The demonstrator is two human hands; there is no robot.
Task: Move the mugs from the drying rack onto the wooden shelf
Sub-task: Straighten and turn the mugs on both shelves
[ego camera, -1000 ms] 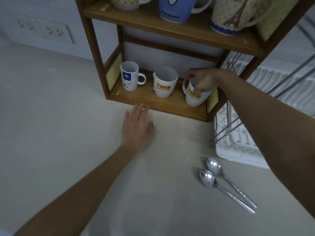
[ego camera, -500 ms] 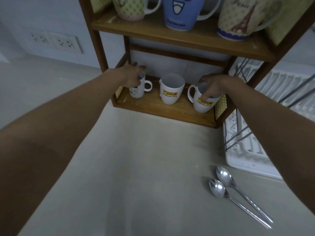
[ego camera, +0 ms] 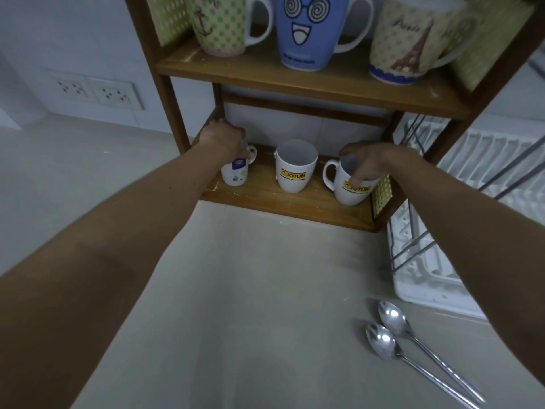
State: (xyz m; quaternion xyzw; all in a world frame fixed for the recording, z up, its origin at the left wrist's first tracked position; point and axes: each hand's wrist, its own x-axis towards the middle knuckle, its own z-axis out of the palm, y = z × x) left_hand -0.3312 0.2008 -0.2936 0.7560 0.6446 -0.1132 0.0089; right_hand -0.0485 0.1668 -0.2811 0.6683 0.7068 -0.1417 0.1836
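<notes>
A wooden shelf (ego camera: 295,202) stands on the counter against the wall. Three white mugs stand on its lower board. My left hand (ego camera: 224,140) grips the rim of the small white mug (ego camera: 234,174) at the left. A white Jotun mug (ego camera: 295,168) stands free in the middle. My right hand (ego camera: 365,160) holds the rim of the right Jotun mug (ego camera: 351,187), fingers over its top. On the upper board stand a green dotted mug (ego camera: 221,25), a blue face mug (ego camera: 306,31) and a Paris mug (ego camera: 404,45). The white drying rack (ego camera: 427,276) sits to the right of the shelf.
Two metal spoons (ego camera: 413,343) lie on the counter at the lower right, in front of the rack. Wall sockets (ego camera: 97,91) are at the far left. The beige counter (ego camera: 250,290) stretches in front of the shelf.
My left hand has risen from the counter and closed on the small left mug. The right hand stays on the right Jotun mug. The view has moved closer to the shelf.
</notes>
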